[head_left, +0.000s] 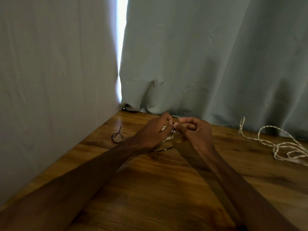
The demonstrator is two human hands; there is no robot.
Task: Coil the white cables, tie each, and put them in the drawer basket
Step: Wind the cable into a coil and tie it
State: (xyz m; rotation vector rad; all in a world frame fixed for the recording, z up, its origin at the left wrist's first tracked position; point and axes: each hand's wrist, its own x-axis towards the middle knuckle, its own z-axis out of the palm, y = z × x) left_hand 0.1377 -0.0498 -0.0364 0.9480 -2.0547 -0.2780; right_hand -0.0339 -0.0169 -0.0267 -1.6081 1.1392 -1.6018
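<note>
At the far left of the wooden table [150,180], a spare dark tie [117,137] lies curled in a loop, well apart from the hands and close to the left curtain [58,80]. It could be nudged off that edge if a forearm sweeps sideways.

The left hand [152,132] reaches forward with the wrist low over the table and the fingers curled. It grips a small bundle of white cable [168,138], most of which is hidden behind the hand, and its fingertips pinch at a thin dark tie [174,126] where the two hands meet. Just below the wrist another dark tie [164,149] lies flat on the wood.

The likely failure sits here: the bundle is held loosely between the hands, so if either pinch slips while the tie is being twisted, the loops could spring open and the coil would need redoing. The tie is thin and small, and could also drop out of the fingertips.

The right hand [195,130] faces the left one, fingers folded in, thumb and forefinger pressed on the same tie end.

Farther right, a second white cable [273,144] sprawls uncoiled on the table near the right curtain [216,64]. Its loose loops look apt to tangle when picked up. No drawer basket is in view.
</note>
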